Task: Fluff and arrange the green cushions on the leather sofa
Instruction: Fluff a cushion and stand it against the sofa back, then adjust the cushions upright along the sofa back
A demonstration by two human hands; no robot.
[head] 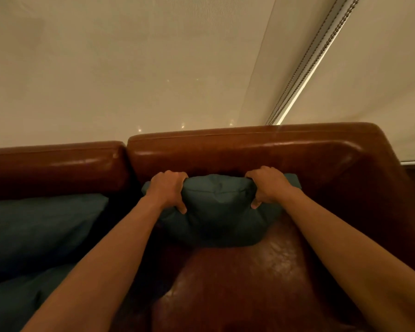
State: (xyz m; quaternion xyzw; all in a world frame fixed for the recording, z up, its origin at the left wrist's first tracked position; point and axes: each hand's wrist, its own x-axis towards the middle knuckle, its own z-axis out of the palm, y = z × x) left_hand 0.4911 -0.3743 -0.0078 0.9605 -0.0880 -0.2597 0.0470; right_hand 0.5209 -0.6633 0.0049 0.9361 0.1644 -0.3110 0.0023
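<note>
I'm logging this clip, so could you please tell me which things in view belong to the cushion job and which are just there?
Job: held green cushion, left hand, right hand, other green cushions, leather sofa.
Just there: roller blinds, bead chain.

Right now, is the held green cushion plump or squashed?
Squashed: both hands pinch the green cushion's top edge, bunching it.

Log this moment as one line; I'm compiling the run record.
left hand: grips cushion top | right hand: grips cushion top | green cushion: upright against sofa back | second cushion: left, untouched
</note>
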